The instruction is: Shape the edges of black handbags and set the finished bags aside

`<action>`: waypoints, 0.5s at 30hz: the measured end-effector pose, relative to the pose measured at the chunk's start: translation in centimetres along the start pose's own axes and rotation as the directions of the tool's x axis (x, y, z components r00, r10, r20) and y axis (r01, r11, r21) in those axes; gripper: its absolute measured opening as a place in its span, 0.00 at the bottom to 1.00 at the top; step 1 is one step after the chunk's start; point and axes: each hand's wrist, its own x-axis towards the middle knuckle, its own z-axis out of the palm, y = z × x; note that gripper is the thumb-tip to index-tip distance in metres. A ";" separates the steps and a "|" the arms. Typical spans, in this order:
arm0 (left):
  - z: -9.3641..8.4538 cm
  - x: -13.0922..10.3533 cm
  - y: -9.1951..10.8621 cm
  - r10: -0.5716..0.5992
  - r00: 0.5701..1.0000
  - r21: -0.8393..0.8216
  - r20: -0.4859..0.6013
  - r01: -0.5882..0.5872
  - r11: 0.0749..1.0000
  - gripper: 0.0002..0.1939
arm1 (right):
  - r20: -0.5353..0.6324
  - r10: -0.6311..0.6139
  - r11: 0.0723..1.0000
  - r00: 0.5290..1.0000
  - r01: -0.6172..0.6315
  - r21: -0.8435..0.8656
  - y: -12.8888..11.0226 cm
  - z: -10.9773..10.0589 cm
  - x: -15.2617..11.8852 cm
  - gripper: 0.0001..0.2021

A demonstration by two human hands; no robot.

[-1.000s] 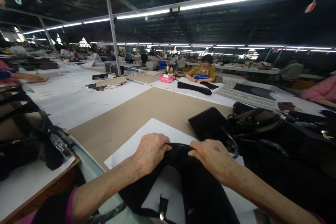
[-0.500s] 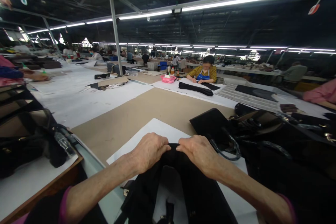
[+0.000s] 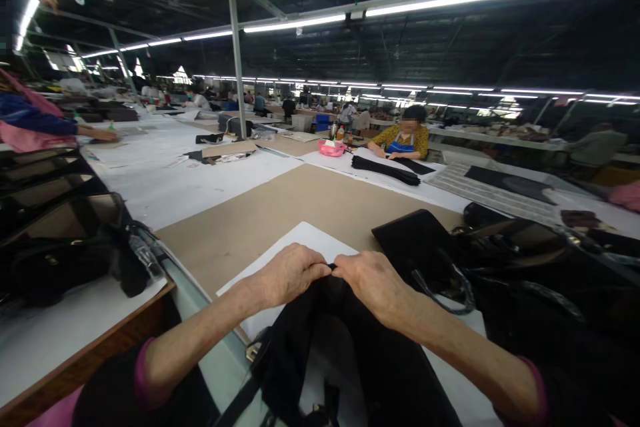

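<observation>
A black bag [image 3: 390,353] stands in front of me at the table's near edge, with a pale panel showing in its middle. My left hand [image 3: 295,273] pinches the bag's top edge between thumb and fingers. Right beside it, my right hand [image 3: 367,280] is closed on the same edge, the fingertips of both hands nearly meeting. Under and behind the bag lies a white sheet [image 3: 303,237]. A strap with a metal buckle [image 3: 253,350] hangs at the bag's left side. The lower part of the bag runs out of view.
Black bags with plastic-wrapped handles [image 3: 525,287] are heaped at the right, beside a flat black panel [image 3: 413,240]. More bags [image 3: 65,240] stand on a side table at the left. Brown board [image 3: 240,213] covers the table ahead. A co-worker [image 3: 405,137] sits across, near black strips [image 3: 385,170].
My hands have come closer together along the bag's top edge. The camera has turned slightly left, so the surroundings sit further right.
</observation>
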 end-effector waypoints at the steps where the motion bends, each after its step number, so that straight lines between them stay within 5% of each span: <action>1: -0.6 -0.4 -0.3 -0.046 0.999 -0.069 0.013 0.046 0.997 0.16 | -0.008 0.017 1.000 1.000 -0.017 -0.012 0.1 0.2 0.2 0.14; 6: -2.5 -3.9 -1.2 -0.274 0.961 -0.297 0.027 0.270 0.916 0.23 | -0.055 0.065 0.997 0.996 -0.068 -0.044 0.3 0.7 0.9 0.17; 10: -1.5 -5.8 0.1 -0.308 0.951 -0.075 -0.015 0.306 0.949 0.21 | -0.070 0.067 0.996 0.995 -0.070 -0.046 0.0 0.8 1.0 0.16; 15: 0.1 -5.3 1.1 -0.283 0.953 0.073 -0.107 0.291 0.954 0.17 | -0.095 0.064 0.996 0.993 -0.069 -0.053 -0.1 0.7 1.0 0.17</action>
